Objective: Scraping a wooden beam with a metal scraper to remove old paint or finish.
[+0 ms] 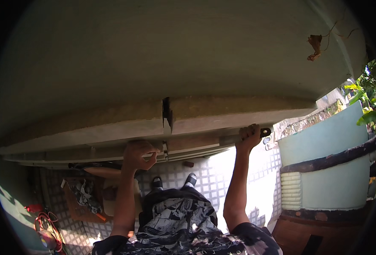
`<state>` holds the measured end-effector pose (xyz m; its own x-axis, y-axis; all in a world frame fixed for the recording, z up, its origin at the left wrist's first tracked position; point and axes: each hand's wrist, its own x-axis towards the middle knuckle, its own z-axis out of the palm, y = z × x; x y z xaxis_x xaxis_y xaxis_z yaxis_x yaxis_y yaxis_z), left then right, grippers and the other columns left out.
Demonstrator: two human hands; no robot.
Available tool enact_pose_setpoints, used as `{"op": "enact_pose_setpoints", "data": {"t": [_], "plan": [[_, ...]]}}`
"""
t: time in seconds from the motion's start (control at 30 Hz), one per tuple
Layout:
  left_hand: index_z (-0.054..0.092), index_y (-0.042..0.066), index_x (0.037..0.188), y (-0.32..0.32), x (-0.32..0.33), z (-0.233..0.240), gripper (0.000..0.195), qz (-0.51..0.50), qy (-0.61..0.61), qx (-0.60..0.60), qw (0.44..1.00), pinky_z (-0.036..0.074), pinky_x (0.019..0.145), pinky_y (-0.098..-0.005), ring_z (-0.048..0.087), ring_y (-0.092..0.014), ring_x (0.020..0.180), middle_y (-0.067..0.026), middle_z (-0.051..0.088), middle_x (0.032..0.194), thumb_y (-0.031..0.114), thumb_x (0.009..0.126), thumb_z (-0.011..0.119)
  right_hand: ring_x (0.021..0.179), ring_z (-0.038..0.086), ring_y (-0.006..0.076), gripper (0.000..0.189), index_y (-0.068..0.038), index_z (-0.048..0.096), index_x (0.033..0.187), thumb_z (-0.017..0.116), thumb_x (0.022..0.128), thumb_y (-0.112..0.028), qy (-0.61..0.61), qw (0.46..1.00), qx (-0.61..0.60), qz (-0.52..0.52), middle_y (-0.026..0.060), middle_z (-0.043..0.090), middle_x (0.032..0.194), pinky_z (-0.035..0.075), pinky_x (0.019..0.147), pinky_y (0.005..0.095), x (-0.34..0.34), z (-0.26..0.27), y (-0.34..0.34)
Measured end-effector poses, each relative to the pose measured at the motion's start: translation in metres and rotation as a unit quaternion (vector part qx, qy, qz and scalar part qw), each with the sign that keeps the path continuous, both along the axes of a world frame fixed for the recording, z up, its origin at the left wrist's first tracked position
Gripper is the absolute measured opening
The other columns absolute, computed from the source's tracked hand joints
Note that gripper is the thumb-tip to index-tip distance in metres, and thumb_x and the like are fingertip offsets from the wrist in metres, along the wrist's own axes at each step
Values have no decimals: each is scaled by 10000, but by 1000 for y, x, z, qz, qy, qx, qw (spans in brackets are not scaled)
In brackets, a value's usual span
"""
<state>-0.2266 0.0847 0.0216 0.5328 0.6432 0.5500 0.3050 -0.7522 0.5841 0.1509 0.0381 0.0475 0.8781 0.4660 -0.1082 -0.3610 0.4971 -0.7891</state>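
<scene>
My left hand [141, 154] is raised at the lower edge of a long pale panel [95, 154], its fingers curled and the thumb tip near a fingertip; whether it pinches something thin is unclear. Just right of it is a small metal piece [165, 150], apparently a hinge or bracket. My right hand [250, 137] is closed around the black handle [265, 132] of a flat-bladed hand tool. The tool's dull blade [231, 139] points left along the panel's edge. Above both hands, a jagged dark gap [167, 111] breaks a thick pale ledge [223, 110].
Feet in sandals stand on a tiled floor [203, 172] near a small reddish block [188, 164]. At lower left are a brown board [76, 207] with crumpled material and a red hose [58, 229]. A low greenish wall [328, 134] stands at right; a dry leaf [315, 44] hangs above.
</scene>
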Motion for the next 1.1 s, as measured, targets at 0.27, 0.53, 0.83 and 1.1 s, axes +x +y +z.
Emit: {"op": "enact_pose_setpoints", "data": {"t": [0.27,0.53,0.83,1.1], "plan": [[708,98,741,-1,-1,-1,121,-5,-11,-6,1000,543,585,-316,654,-220,621,-57,668,688,42,642,668,410,139,68,399,-183,263,600,505,916,-145,-16,1000,14,23,-69,213,508,160,403,260,2,4,0],[718,111,748,-3,0,3,125,16,5,-22,1000,540,571,-316,653,-218,616,-49,666,684,57,645,672,412,144,65,385,-190,275,601,510,902,-139,16,999,32,29,-69,213,506,167,403,262,-14,5,-1],[715,115,744,-1,0,0,118,4,-6,-20,1000,541,571,-319,653,-214,615,-46,669,687,72,645,669,414,154,64,351,-180,304,613,510,892,-127,30,999,23,-4,-67,221,518,168,405,270,-5,-5,3],[706,108,747,-2,0,-1,112,2,-6,-4,1000,539,568,-316,653,-211,613,-47,674,698,66,652,665,410,138,71,390,-177,265,611,524,902,-151,23,999,34,-20,-67,203,506,150,407,275,-3,-2,6]]}}
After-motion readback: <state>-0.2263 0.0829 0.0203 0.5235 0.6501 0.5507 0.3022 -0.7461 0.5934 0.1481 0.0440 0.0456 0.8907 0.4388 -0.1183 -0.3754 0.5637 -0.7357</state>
